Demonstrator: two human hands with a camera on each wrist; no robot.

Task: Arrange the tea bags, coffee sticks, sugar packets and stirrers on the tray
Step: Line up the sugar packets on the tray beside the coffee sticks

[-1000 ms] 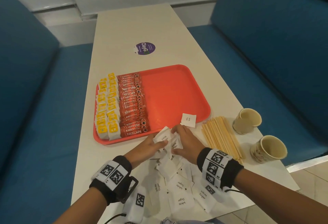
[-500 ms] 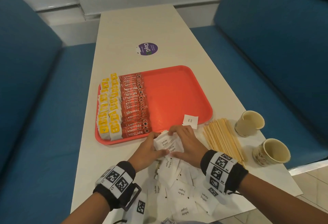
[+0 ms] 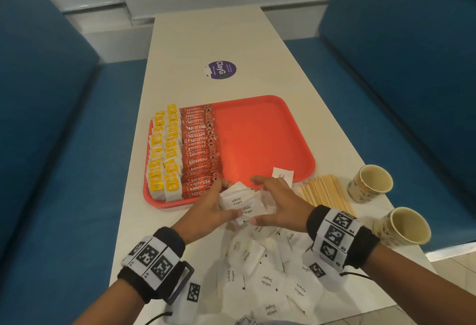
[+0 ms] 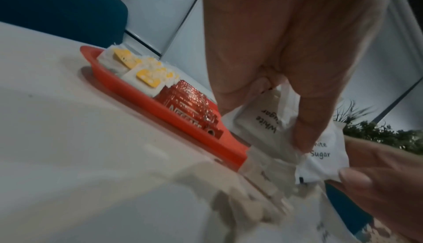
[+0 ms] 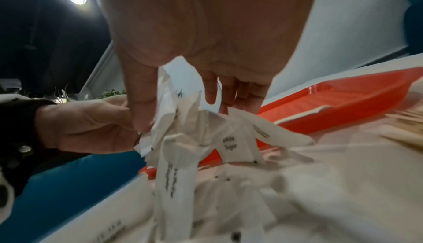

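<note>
Both hands were on one bunch of white sugar packets point(image 3: 240, 204), held just off the orange tray's point(image 3: 265, 139) near rim at 6 o'clock. The left hand point(image 3: 208, 211) gripped it, thumb pressed on top; the right hand point(image 3: 279, 203) pinched its other side. Tea bags point(image 3: 164, 154) and Nescafe sticks point(image 3: 201, 152) lined the tray's 9 o'clock side. Wooden stirrers point(image 3: 325, 193) lay at 3 o'clock of the hands, loose sugar packets point(image 3: 268, 283) at 6.

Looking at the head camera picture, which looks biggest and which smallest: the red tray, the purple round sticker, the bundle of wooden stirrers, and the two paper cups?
1. Red tray, clearly largest.
2. Bundle of wooden stirrers.
3. The paper cups: the nearer cup looks bigger than the farther cup, but nearness may explain that, so I would not rank them.
4. Purple round sticker, smallest, though also farthest away.
</note>
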